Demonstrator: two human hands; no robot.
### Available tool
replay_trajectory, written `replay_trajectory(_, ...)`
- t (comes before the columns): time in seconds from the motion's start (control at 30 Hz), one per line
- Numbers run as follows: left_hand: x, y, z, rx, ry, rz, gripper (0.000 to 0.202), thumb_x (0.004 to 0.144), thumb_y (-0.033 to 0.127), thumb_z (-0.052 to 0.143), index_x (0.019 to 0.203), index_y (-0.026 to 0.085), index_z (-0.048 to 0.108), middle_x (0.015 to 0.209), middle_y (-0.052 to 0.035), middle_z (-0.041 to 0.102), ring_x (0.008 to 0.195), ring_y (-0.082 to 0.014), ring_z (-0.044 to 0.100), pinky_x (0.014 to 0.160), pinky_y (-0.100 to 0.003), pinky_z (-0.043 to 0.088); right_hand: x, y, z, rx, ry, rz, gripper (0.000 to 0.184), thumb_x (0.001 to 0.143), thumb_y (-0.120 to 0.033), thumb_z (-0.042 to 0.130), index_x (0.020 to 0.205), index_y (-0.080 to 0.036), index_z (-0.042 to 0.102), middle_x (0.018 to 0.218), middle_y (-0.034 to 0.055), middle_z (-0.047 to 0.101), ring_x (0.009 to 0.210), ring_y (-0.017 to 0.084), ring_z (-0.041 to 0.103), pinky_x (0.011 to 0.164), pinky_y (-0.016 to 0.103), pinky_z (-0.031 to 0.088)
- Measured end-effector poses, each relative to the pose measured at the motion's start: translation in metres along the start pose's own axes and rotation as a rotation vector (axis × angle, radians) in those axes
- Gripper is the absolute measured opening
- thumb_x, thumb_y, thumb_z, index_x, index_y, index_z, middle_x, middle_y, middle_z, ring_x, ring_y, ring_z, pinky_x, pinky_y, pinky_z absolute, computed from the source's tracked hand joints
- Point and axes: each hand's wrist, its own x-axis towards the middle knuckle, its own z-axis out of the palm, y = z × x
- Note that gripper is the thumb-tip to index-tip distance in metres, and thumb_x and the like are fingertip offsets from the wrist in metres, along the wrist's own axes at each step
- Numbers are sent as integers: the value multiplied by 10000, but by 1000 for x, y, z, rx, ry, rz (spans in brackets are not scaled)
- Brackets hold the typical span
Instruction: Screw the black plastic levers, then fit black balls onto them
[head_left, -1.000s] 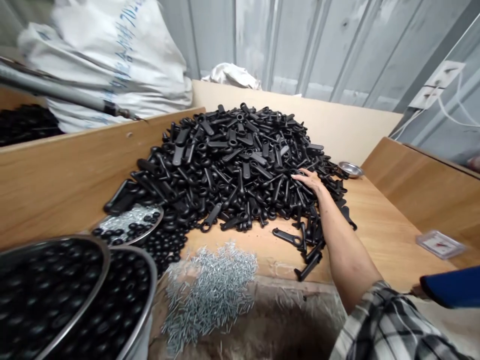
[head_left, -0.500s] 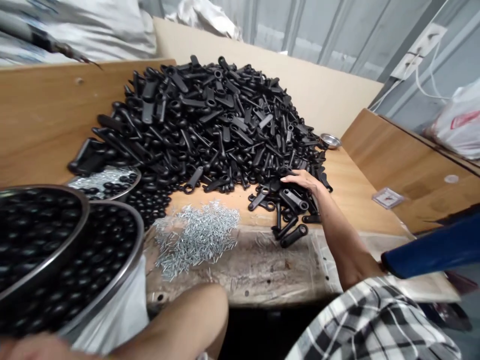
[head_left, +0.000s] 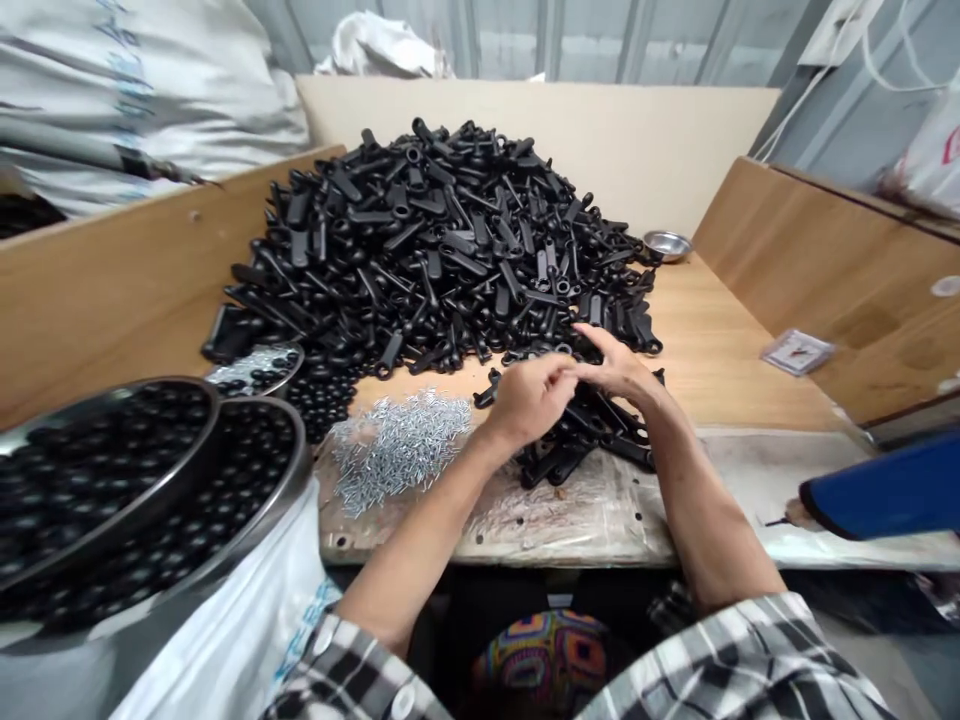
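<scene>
Head cam: left hand (head_left: 529,398) and right hand (head_left: 619,372) meet over a small cluster of black handles (head_left: 562,462) at the bench's front edge. Left fingers curled in, can't tell if anything is pinched. Right hand spread, upper finger stretched toward the big handle pile (head_left: 457,240) just behind. Loose metal pins (head_left: 401,445) heaped beside the left forearm. 2 tubs (head_left: 303,465) of black balls further left, steel bowl (head_left: 666,244) at the pile's right edge
</scene>
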Motion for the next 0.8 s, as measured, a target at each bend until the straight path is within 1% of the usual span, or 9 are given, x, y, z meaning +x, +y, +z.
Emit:
replay_trajectory(0.17,-23,-12,50,188,-236,95,190,767,337,594,886,197,640,893,-31,629,840,-193,568,767,-341,452,-19,3,-7,9,233,-152,366,692,-348,685,1015,-179,652,985,56,646,905,204,608,805,334,495)
replay_trajectory(0.3,-38,-13,60,344,-331,200,265,813,402,532,972,201,600,1008,-53,596,905,-228,530,767,-370,421,-51,-22,3,-65,338,-232,105,751,-242,620,843,-216,664,798,20,658,775,178,615,734,323,511)
replay_trajectory(0.37,-43,-19,59,391,-323,245,257,838,355,501,1031,203,577,1047,-51,594,924,-224,527,767,-364,410,-75,-45,0,-91,436,-462,142,770,-183,608,878,-263,655,851,0,666,799,174,624,748,327,522)
replay_trajectory(0.47,-46,-25,58,372,-282,293,219,850,290,496,1031,194,572,1078,-54,598,919,-200,545,773,-345,406,-106,-79,-27,-141,1071,-685,408,719,-138,673,1069,-337,610,924,2,631,825,209,615,756,396,521)
replay_trajectory(0.53,-47,-27,58,355,-273,308,200,850,279,505,1017,194,574,1080,-52,602,929,-190,557,785,-333,408,-111,-90,-56,-101,1332,-623,522,686,-205,723,1157,-356,558,1075,21,567,997,258,564,816,440,491)
replay_trajectory(0.57,-47,-28,59,352,-268,311,192,847,274,511,1011,196,574,1072,-51,606,931,-188,562,786,-330,410,-107,-93,-70,-68,1311,-530,619,656,-253,755,1216,-349,510,1166,30,521,1096,279,512,844,443,475)
replay_trajectory(0.63,-47,-29,60,354,-252,326,186,840,257,518,1008,201,574,1067,-46,609,931,-187,570,779,-328,414,-89,-91,-94,-25,1029,-357,770,587,-338,791,1270,-330,436,1150,31,514,1090,266,502,794,392,482)
replay_trajectory(0.73,-47,-35,62,351,-184,380,182,831,231,522,1001,193,576,1065,-47,613,919,-190,584,760,-329,425,-57,-83,-109,133,481,-210,606,581,-379,758,1119,-255,506,857,-10,535,785,167,542,636,303,472)
replay_trajectory(0.8,-47,-39,63,343,-138,427,178,824,225,530,991,185,578,1055,-47,619,905,-191,592,746,-329,433,-44,-82,-108,165,431,-175,510,582,-383,746,1014,-227,525,751,-36,494,687,135,495,598,285,441)
